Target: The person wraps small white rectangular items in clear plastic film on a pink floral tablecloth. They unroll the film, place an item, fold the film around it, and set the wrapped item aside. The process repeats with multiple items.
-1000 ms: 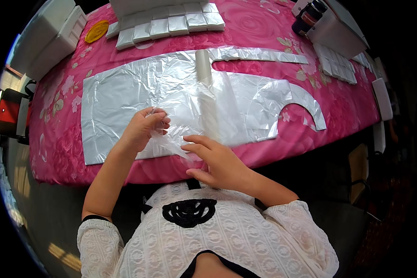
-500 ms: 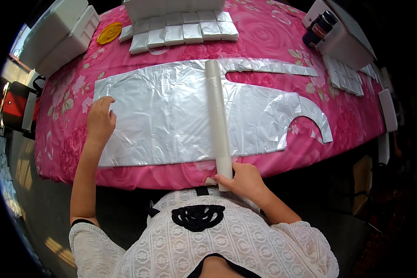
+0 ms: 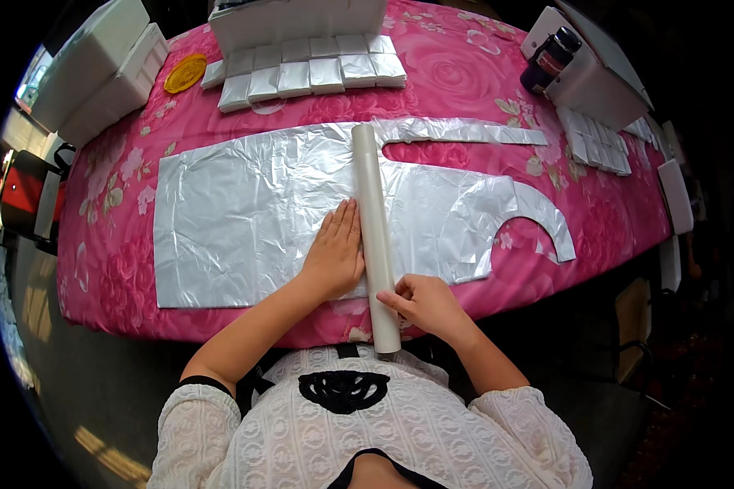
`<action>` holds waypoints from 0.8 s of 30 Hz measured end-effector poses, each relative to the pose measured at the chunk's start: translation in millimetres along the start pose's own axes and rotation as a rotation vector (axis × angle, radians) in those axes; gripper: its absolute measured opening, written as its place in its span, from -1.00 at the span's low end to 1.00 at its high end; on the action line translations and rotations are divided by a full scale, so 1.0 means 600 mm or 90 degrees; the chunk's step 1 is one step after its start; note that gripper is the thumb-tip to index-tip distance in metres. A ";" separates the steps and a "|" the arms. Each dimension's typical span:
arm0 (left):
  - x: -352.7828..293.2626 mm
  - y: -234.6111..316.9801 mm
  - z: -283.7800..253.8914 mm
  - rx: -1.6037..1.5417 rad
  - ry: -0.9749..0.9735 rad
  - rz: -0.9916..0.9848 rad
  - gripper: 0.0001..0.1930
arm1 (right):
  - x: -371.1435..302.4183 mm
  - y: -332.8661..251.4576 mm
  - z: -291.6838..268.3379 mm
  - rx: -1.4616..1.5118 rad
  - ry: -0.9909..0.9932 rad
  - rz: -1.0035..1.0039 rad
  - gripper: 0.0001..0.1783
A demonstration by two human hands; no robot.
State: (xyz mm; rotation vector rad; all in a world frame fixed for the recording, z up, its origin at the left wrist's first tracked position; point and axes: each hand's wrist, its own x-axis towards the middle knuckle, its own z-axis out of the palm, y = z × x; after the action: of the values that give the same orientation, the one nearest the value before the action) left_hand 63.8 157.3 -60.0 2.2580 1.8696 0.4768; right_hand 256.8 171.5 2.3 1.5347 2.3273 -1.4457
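Observation:
A silvery plastic apron lies flat across the table, its straps and curved cutouts toward the right. A long pale tube rests crosswise on it, its near end reaching past the table edge toward my body. My left hand is open and lies flat on the plastic, fingers extended along the tube's left side. Beside the tube's lower right, my right hand is closed, its thumb on the tube and its fingers bent; their tips are partly hidden.
Folded silvery packets stand in rows at the back before a white box. A yellow dish lies left of them. White foam boxes stand at the left. At right are a dark flask and more packets on the pink floral tablecloth.
My left hand has moved right from the apron's left edge to beside the tube. My right hand has shifted up slightly from the tube's near end. The tube now reaches closer to my body.

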 end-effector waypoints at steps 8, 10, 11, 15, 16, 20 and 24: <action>-0.004 -0.007 0.011 0.020 0.018 0.000 -0.36 | 0.311 -0.038 -0.056 0.231 0.179 -0.095 -0.49; 0.002 -0.002 0.009 0.014 0.014 0.012 -0.36 | 0.383 -0.020 -0.069 0.424 0.229 -0.122 -0.59; 0.003 0.000 0.007 0.014 0.011 0.011 -0.36 | 0.396 -0.029 -0.080 0.587 0.211 -0.125 -0.62; 0.002 0.000 0.008 0.011 0.009 0.002 -0.37 | 0.402 -0.075 -0.118 0.815 0.262 -0.251 -0.70; 0.000 -0.001 0.008 0.017 0.016 0.003 -0.37 | 0.394 -0.101 -0.114 0.752 0.227 -0.294 -0.64; 0.000 -0.008 0.003 0.004 -0.045 0.039 -0.39 | 0.323 -0.238 0.009 0.284 0.210 -0.467 -0.39; -0.001 -0.014 0.034 0.053 0.114 0.069 -0.37 | 0.278 -0.287 0.209 -0.058 0.034 -0.561 -0.26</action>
State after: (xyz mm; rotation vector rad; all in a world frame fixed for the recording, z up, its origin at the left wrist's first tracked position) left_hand 63.1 159.9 -81.9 2.4549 1.8865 0.6496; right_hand -11.6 189.6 -27.7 0.4955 3.2314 -1.3346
